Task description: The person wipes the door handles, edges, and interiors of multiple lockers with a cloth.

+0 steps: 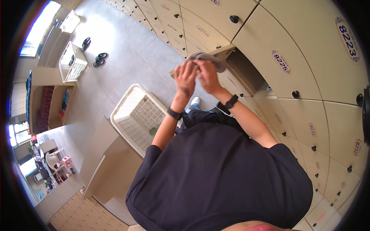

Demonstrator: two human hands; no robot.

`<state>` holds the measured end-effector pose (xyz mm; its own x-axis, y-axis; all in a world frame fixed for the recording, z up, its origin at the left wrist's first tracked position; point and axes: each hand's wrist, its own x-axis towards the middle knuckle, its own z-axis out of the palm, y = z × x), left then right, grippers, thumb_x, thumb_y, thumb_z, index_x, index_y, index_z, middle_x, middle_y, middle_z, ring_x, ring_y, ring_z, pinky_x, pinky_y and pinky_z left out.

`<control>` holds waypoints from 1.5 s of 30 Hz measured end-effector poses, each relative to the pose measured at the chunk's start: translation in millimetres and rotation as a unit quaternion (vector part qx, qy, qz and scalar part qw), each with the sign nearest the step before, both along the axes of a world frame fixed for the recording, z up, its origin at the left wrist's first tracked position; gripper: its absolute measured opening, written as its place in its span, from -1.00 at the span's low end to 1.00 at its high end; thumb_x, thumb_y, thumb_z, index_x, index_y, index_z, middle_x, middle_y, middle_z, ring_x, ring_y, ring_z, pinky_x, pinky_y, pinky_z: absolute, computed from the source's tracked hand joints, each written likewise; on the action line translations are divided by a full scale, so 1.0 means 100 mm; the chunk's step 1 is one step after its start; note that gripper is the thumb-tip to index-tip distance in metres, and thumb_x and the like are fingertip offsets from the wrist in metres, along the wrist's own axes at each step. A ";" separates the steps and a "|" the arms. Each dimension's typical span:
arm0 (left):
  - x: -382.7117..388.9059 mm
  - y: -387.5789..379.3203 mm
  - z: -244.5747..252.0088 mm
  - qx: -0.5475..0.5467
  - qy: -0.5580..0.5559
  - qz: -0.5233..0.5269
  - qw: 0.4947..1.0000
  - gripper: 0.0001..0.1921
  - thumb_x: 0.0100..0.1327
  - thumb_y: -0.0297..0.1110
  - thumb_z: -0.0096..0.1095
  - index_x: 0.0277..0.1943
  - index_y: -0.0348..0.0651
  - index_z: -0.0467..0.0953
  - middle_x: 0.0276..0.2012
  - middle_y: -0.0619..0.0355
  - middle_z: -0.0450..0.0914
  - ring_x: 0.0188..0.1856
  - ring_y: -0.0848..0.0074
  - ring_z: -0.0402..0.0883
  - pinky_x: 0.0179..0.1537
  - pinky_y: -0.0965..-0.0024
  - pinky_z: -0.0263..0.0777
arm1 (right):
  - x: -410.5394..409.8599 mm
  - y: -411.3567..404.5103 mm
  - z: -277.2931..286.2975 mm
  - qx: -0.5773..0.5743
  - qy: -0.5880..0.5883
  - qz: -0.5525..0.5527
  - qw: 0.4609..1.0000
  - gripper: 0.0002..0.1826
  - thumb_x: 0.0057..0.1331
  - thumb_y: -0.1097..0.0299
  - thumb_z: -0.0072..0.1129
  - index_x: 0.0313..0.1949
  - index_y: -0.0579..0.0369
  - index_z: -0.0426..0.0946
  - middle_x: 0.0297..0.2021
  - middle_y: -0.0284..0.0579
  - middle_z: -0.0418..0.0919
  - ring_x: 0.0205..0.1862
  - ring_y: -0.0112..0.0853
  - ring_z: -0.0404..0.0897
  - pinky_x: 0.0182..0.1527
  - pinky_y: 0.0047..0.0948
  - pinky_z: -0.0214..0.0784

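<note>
Between my two hands is a bunched grey-brown cloth (206, 57), held up beside an open locker. My left hand (185, 75) is at the cloth's near left side, its fingers bent against it. Close beside it, my right hand (208, 77) grips the cloth with bent fingers, and both hands are slightly blurred. The open locker door (224, 51) stands out just beyond the cloth, partly hidden by it and my hands. Inside the locker compartment (248, 69) it is dark, with a small pale item (268, 88) at its near end.
Closed cream lockers (297, 72) with black knobs line my right. A white plastic basket (137, 86) stands to my left, with a greenish item (154, 130) inside. Beyond are another basket (78, 65), black slippers (100, 59) on the floor and a wooden shelf unit (53, 76).
</note>
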<state>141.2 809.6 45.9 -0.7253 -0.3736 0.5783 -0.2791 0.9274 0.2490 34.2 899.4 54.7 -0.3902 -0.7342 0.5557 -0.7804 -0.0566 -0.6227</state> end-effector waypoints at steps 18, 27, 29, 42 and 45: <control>-0.82 0.37 0.02 0.009 0.023 -0.044 0.999 -0.64 0.08 -0.55 0.12 -0.03 -0.04 0.54 0.19 0.13 0.47 0.35 0.29 0.33 0.28 0.14 0.11 | -0.72 0.07 -0.17 -0.108 0.029 -0.212 0.971 -0.59 0.18 0.55 0.06 0.06 0.15 0.49 -0.11 0.00 0.56 -0.03 -0.05 0.48 0.09 -0.14 0.30; -0.08 0.08 -0.19 -0.005 0.054 0.057 0.997 -0.72 0.04 -0.60 0.19 -0.17 -0.06 0.61 0.08 0.17 0.60 0.25 0.30 0.47 0.27 0.18 0.09 | -0.23 -0.10 0.08 0.001 0.058 0.036 0.998 -0.52 0.05 0.60 0.21 0.02 0.05 0.53 -0.09 -0.17 0.57 -0.01 -0.15 0.48 0.09 -0.25 0.39; -0.30 0.15 -0.15 0.014 0.072 0.050 0.996 -0.74 0.06 -0.57 0.18 -0.18 -0.07 0.61 0.08 0.15 0.59 0.25 0.28 0.47 0.26 0.17 0.11 | -0.47 0.00 0.03 -0.012 0.070 0.020 0.997 -0.52 0.05 0.60 0.22 0.02 0.05 0.53 -0.09 -0.18 0.57 -0.01 -0.15 0.48 0.08 -0.26 0.41; -0.33 0.20 -0.18 0.022 0.066 0.031 0.997 -0.75 0.06 -0.56 0.18 -0.19 -0.05 0.59 0.07 0.16 0.59 0.26 0.34 0.46 0.23 0.20 0.05 | -0.30 -0.04 -0.07 -0.061 0.017 -0.058 0.996 -0.52 -0.02 0.64 0.22 -0.04 0.09 0.57 -0.11 -0.17 0.62 0.00 -0.15 0.49 0.08 -0.23 0.37; -0.26 0.22 -0.39 -0.001 0.082 0.043 0.996 -0.80 0.14 -0.53 0.20 -0.20 -0.01 0.60 0.10 0.17 0.58 0.27 0.33 0.44 0.25 0.23 0.03 | -0.22 0.04 -0.02 -0.021 -0.024 -0.032 0.999 -0.47 -0.02 0.69 0.18 0.01 0.08 0.55 -0.08 -0.16 0.60 0.06 -0.13 0.45 0.12 -0.23 0.38</control>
<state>115.4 831.6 7.3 -0.5867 -0.4297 0.6864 -0.3143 0.9020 0.2960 12.4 903.5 53.1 -0.4636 -0.6833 0.5642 -0.7521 -0.0333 -0.6583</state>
